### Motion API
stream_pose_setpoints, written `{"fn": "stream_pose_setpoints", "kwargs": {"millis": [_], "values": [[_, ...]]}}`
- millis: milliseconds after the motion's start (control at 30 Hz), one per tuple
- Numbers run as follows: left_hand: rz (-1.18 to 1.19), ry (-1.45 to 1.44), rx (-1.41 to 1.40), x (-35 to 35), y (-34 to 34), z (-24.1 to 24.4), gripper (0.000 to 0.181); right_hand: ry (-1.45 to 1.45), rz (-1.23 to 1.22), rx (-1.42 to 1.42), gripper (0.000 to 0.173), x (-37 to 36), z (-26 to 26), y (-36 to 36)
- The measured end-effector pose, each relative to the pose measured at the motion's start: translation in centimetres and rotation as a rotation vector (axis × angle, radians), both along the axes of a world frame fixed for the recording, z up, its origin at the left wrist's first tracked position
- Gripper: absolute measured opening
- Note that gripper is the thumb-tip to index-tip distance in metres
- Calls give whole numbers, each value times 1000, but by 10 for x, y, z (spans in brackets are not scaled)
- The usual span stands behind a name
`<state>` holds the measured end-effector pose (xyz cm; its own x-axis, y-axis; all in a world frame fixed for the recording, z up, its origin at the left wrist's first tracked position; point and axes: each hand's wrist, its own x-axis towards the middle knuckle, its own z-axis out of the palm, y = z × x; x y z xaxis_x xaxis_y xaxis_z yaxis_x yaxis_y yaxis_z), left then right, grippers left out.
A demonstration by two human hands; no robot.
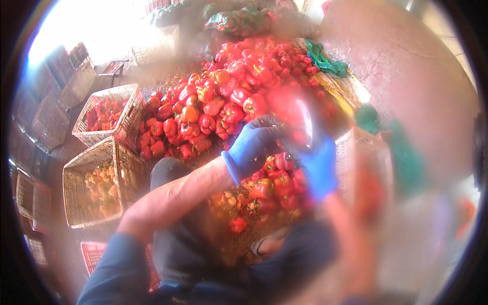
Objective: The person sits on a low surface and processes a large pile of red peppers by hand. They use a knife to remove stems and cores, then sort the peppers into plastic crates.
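My left hand [256,143], in a blue knit glove with dark coated fingers, is raised before the large heap of red bell peppers [232,99]. Its fingers are bent close to my right hand [316,162], gloved alike and blurred. The two hands nearly meet; whether either grips a pepper between them is too blurred to tell. Below them, between my legs, lie more red peppers [283,187] with pale orange cores and scraps [232,202]. One red pepper [238,225] sits apart on the floor.
At left stand a plastic crate [133,91] of red pepper pieces and another crate [68,190] of pale scraps. A whitish crate [345,152] stands close at right. Several crates line the far left. Filled mesh sacks [236,23] lie behind the heap, green netting [328,63] beside it.
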<state>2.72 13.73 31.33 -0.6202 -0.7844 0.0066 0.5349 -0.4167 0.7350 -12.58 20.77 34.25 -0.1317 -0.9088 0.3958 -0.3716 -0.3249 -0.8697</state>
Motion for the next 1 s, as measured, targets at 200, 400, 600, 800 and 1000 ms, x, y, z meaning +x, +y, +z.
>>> {"fn": "stream_pose_setpoints", "kwargs": {"millis": [200, 400, 600, 800, 1000], "values": [[-22, 21, -10, -2, -1, -8, 11, -163, 32, 2, 45, -10, -10, -6], [99, -234, -643, 8, -8, -8, 13, -418, 49, 146, 69, -15, 14, 8], [580, -949, -1100, 125, -33, 13, 20, -234, -191, 204, 61, -109, -4, 15], [845, -1607, -1016, 379, -14, -40, 34, 130, -581, 122, 39, -200, -23, 70], [833, -1682, -616, 379, 6, -115, 61, 927, -870, 291, 40, -249, -24, 108]]}}
